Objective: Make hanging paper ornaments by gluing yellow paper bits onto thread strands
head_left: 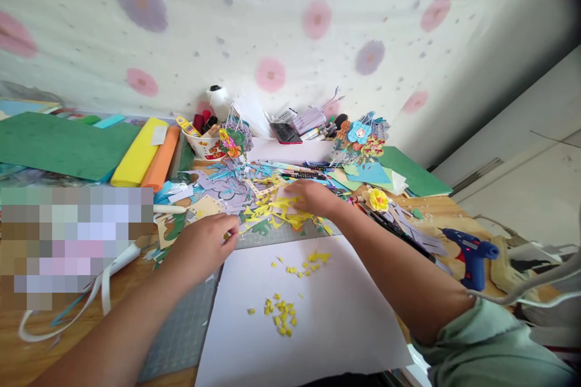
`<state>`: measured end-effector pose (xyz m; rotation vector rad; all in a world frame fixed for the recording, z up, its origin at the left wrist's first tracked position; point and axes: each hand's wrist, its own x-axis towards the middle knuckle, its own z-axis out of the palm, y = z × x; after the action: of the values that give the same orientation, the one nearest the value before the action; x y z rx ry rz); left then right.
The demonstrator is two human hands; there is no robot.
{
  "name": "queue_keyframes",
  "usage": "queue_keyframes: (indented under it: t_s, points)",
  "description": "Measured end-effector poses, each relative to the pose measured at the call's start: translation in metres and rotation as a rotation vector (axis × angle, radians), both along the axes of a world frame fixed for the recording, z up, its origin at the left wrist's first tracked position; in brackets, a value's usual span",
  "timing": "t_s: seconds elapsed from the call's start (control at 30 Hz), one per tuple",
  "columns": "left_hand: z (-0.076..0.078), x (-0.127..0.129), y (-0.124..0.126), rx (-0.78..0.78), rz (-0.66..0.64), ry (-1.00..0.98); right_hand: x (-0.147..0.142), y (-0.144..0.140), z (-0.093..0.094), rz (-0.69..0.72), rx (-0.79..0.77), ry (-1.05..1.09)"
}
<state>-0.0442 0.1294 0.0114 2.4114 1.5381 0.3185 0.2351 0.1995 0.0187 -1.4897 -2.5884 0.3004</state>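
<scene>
Yellow paper scraps (pixel 265 211) under the right hand (pixel 311 196), apparently being sorted; cannot tell whether gripped. Beside them, left hand (pixel 206 239), loosely curled, showing nothing held. Probably calls for light pinching next.

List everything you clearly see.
Flowered cloth: one, mostly white, behind
Wooden table: one, brown, below
Sheets: two, green, left and right
Rolls: two, yellow and orange, left
Tub: one, white and red, back
Pens: several, mixed, back
Flower bunches: two, multicoloured, back
Paper scraps: many, multicoloured, centre
Flower: one, yellow, right
Glue gun: one, blue, right
Large sheet: one, white, front
Cutting mat: one, grey, under large sheet
Snippets: many, yellow, on large sheet
Left hand: one, bare, near scraps
Right hand: one, bare, at scraps
</scene>
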Motion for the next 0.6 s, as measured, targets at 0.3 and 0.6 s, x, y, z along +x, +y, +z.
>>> queue_keyframes:
  t_s: [0.3, 0.6]
  points:
    - [-0.001, 0.0, 0.004, -0.021, 0.121, 0.002, 0.023, 0.012, 0.023, -0.278, 0.076, 0.209]
    - [-0.004, -0.002, 0.004, -0.033, 0.12, 0.004, 0.027, 0.008, 0.024, -0.337, 0.09, 0.079]
